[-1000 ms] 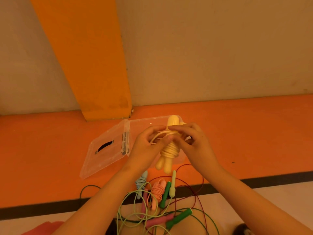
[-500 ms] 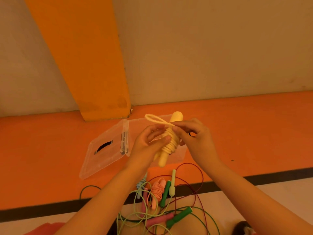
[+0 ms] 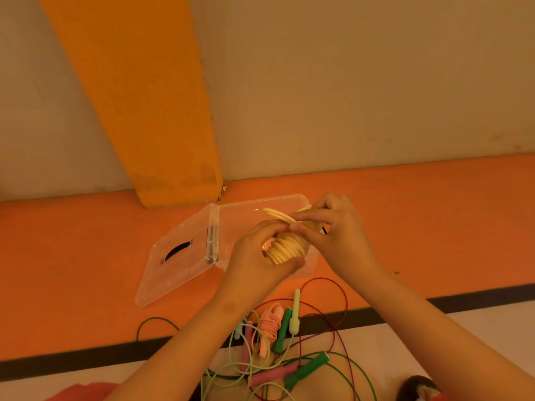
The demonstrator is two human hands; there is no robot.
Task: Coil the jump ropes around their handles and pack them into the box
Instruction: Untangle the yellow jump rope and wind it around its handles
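My left hand (image 3: 257,261) grips a cream jump rope (image 3: 285,247), its cord coiled round the two handles. My right hand (image 3: 335,235) pinches the cord's last loop at the top of the bundle, and the loop sticks out to the left. Both hands hover over the clear plastic box (image 3: 249,209), whose lid (image 3: 176,256) lies open to the left. On the floor below lie a coiled pink rope (image 3: 269,325) and loose ropes with green handles (image 3: 307,369), pink handles (image 3: 272,376) and a pale green handle (image 3: 295,314).
An orange pillar (image 3: 150,111) meets the floor just behind the box. Thin green and maroon cords (image 3: 335,308) sprawl in tangled loops near my forearms. A black stripe (image 3: 463,299) divides the orange floor from the white floor.
The bundle has tipped from upright to nearly lying flat in my left hand. My right hand has pulled the last loop tighter at the top.
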